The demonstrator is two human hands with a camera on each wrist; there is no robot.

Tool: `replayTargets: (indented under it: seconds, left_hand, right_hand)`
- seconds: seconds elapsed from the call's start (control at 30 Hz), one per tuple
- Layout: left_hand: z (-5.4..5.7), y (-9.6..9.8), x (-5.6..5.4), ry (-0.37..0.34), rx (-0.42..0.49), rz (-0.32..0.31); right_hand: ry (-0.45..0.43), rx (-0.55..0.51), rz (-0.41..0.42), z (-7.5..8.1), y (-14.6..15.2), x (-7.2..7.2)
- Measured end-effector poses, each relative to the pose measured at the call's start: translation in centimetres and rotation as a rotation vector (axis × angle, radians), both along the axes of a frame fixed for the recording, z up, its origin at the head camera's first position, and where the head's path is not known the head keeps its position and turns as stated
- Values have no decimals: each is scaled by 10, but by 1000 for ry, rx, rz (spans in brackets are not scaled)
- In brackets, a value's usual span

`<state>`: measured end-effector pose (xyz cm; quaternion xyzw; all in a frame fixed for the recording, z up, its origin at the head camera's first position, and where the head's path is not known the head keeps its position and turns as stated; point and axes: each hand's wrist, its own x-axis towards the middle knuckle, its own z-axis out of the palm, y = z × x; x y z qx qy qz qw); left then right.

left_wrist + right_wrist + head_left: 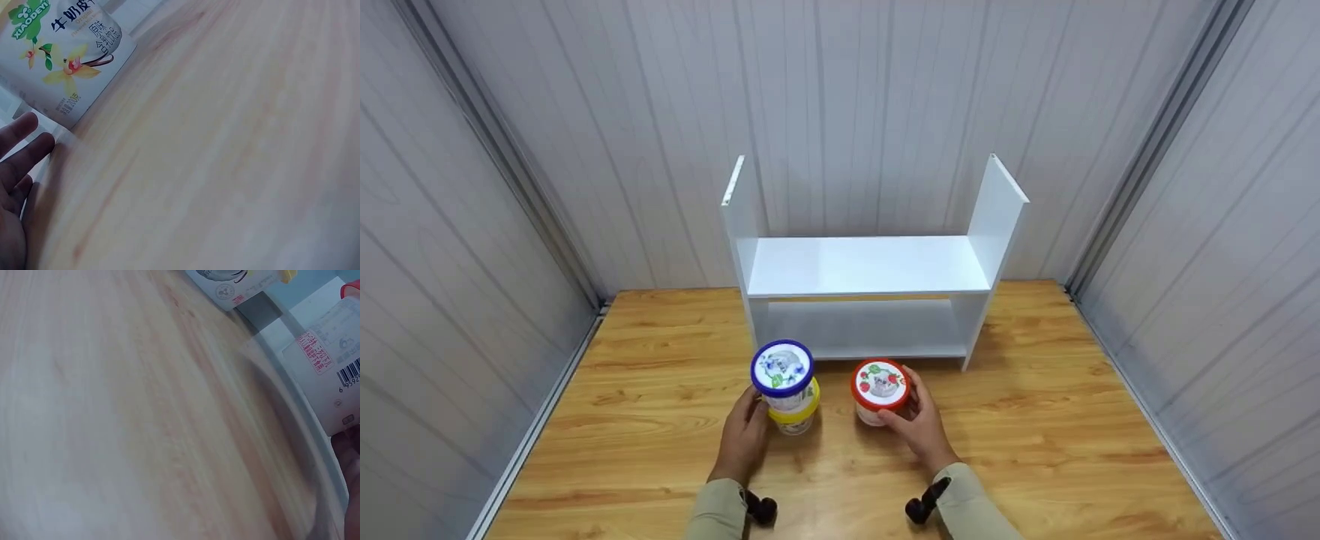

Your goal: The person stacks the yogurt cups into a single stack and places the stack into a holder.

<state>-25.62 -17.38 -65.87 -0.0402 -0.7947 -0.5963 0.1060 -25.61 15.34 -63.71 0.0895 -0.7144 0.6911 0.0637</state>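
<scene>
A tub with a blue lid [782, 367] stands stacked on a tub with a yellow lid [795, 427], on the wooden table. My left hand [744, 431] is at the left side of this stack. In the left wrist view its fingers [28, 154] are loosely extended beside the lower tub [73, 62], which shows a yellow flower print. To the right, my right hand [919, 424] grips a tub with a red lid [881, 384], thumb in front and fingers round its right side. The right wrist view shows that tub's barcode side [332, 365], with the hand low at its base.
A white two-level shelf [870, 266] with tall side panels stands just behind the tubs. Its lower board [862, 330] is close beyond them. The wooden table [660, 390] is bounded by pale panel walls [457, 262] at the back and both sides.
</scene>
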Motion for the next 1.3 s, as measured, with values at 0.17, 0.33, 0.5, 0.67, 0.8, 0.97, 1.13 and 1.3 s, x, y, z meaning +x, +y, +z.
replayTargets:
  seconds: [0.17, 0.33, 0.5, 0.67, 0.8, 0.97, 1.13, 1.3]
  left_hand:
    - [0, 0, 1, 16, -4, 7]
    - [2, 1, 2, 7, -10, 20]
    - [2, 2, 2, 6, -18, 24]
    - [2, 1, 2, 24, -23, 25]
    - [2, 1, 2, 24, -12, 20]
    - [2, 2, 3, 65, 14, 1]
    - [1, 2, 3, 64, 21, 4]
    - [6, 2, 5, 24, 30, 0]
  right_hand:
    - [-4, -14, 22, 22, -2, 8]
    - [-26, -6, 31, 38, -3, 13]
    - [-17, -5, 28, 31, -1, 5]
    - [-25, -10, 12, 21, 2, -5]
    - [-26, 14, -5, 25, 4, -6]
    - [15, 26, 10, 43, 4, -1]
    - [43, 39, 29, 62, 2, 4]
    - [35, 16, 31, 66, -1, 2]
